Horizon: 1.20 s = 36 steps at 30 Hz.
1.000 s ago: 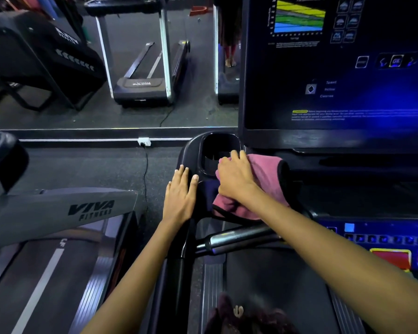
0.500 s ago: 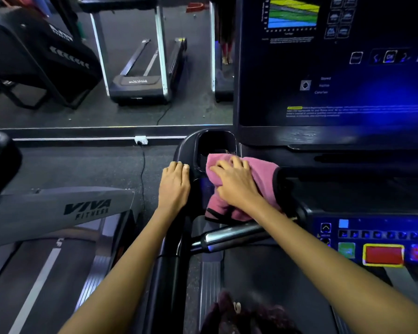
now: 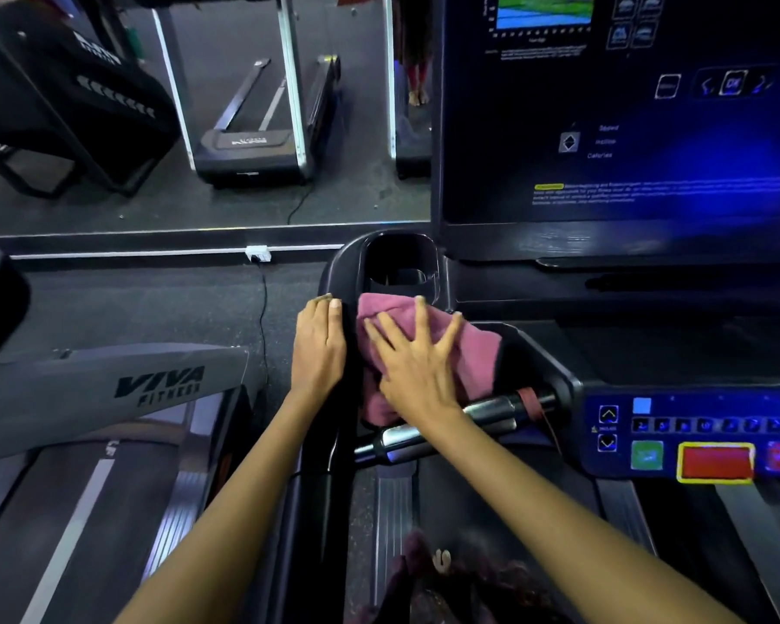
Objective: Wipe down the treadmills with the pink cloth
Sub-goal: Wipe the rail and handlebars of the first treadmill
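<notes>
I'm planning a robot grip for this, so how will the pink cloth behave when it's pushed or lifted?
Probably floppy: the pink cloth lies bunched in soft folds under the flat right hand. Likely light, and it should slide when pushed over the smooth black console. Lifted, it would likely droop.

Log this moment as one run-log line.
step: wiping console | right hand: fingers spread, pressing pink cloth below cup holder | left hand: resting flat on console edge | handlebar: untouched
</notes>
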Tool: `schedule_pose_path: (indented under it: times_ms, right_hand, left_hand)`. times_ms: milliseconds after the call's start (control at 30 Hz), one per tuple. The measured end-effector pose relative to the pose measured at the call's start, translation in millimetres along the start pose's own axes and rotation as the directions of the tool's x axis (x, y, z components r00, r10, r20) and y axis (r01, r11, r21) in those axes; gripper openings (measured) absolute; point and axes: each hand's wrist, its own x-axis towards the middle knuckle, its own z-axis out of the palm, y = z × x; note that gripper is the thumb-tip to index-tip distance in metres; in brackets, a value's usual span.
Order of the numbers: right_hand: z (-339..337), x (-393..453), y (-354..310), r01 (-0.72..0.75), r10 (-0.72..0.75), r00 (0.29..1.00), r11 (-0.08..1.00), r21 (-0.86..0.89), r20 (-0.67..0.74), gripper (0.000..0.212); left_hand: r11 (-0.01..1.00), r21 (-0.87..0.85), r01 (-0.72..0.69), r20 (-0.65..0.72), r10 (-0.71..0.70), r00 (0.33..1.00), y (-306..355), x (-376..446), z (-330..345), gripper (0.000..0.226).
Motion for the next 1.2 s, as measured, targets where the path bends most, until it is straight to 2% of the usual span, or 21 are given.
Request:
schedule_pose_path:
  times_ms: [100,167,267,367,467,600,633,733,833,933,1000,1100,1167,1200]
  right_hand:
    - [-1,-3,11,-0.046,0.045,0.998,0.999,0.009,0.046,0.072]
    - [-2,-7,18,-0.063,0.063,0.998,0.998,0.022,-0.011,0.069]
    - [-4,-10,39,-0.16,0.165,0.984,0.984,0.08,-0.069,0.068]
    - [-9,-16,56,-0.158,0.197,0.955,0.971,0.182,-0.22,0.066]
    - [-20,-17,62,-0.19,0.245,0.906,0.964,0.186,-0.345,0.063]
    - [-31,-1,62,-0.437,0.462,0.869,0.885,0.16,-0.177,0.058]
    - [-29,1,57,-0.428,0.448,0.875,0.893,0.138,-0.184,0.057]
    - [-8,0,32,-0.24,0.261,0.959,0.956,0.168,-0.115,0.056]
    - [3,5,16,-0.222,0.254,0.954,0.956,0.194,-0.157,0.055]
    - [4,12,-11,-0.013,0.032,0.981,0.995,0.101,-0.189,0.035]
    - [4,12,-22,0.091,-0.087,0.989,0.995,0.03,-0.117,0.031]
    - [4,7,-10,0.076,-0.08,0.995,0.995,-0.06,-0.054,0.031]
    - [-5,2,2,0.006,-0.01,0.999,0.994,-0.113,-0.036,0.048]
    - [-5,-2,8,-0.013,0.007,0.999,0.991,-0.134,-0.045,0.049]
  left_hand:
    - [0.999,0.041,-0.007,0.021,0.006,1.0,0,1,-1,0.036]
    - [0.998,0.062,-0.021,0.024,0.02,1.0,1,-1,-2,0.034]
    - [0.997,0.078,-0.029,0.023,0.027,0.999,2,-2,-3,0.032]
    - [0.994,0.1,-0.045,0.029,0.042,0.999,3,-2,-1,0.032]
    - [0.992,0.112,-0.058,0.023,0.056,0.998,2,-1,-1,0.031]
    - [0.992,0.112,-0.052,0.037,0.048,0.998,3,0,2,0.031]
    - [0.992,0.112,-0.05,0.036,0.046,0.998,3,0,2,0.031]
    - [0.992,0.111,-0.056,0.029,0.053,0.998,3,3,1,0.031]
    - [0.992,0.117,-0.043,0.036,0.039,0.999,3,3,2,0.032]
    - [0.989,0.129,-0.066,0.044,0.061,0.997,3,1,2,0.033]
    - [0.989,0.132,-0.064,0.049,0.058,0.997,5,0,2,0.032]
    - [0.989,0.133,-0.056,0.046,0.05,0.998,7,-1,2,0.032]
    - [0.987,0.145,-0.069,0.051,0.062,0.997,6,-1,2,0.033]
    - [0.986,0.149,-0.072,0.053,0.064,0.997,6,0,3,0.033]
